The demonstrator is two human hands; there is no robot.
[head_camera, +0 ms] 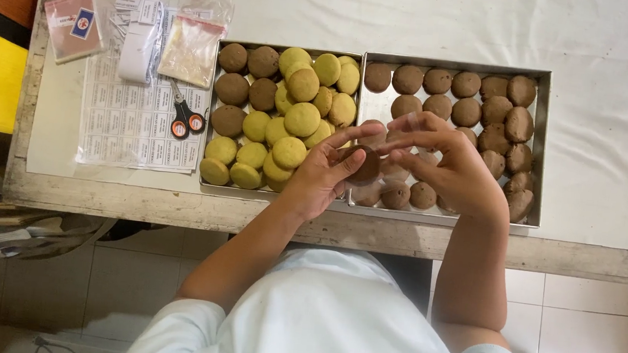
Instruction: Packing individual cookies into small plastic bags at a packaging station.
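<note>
The left hand (pixel 321 175) pinches a brown cookie (pixel 365 166) over the seam between the two trays, and the right hand (pixel 445 164) closes its fingertips on the cookie's edge. Pressed too hard it may crumble; a slip would likely drop it onto the brown cookies in the right tray (pixel 539 142) or the yellow ones in the left tray (pixel 210 116)

Far-left of counter (pixel 601 42): small clear packet (pixel 74 23), pink top, blue-and-white label. Beside it, white label roll (pixel 139 51) in clear plastic, then clear bag (pixel 192 49) with red strip, yellowish contents. Below them, white label sheet (pixel 127 124), gridded.
</note>
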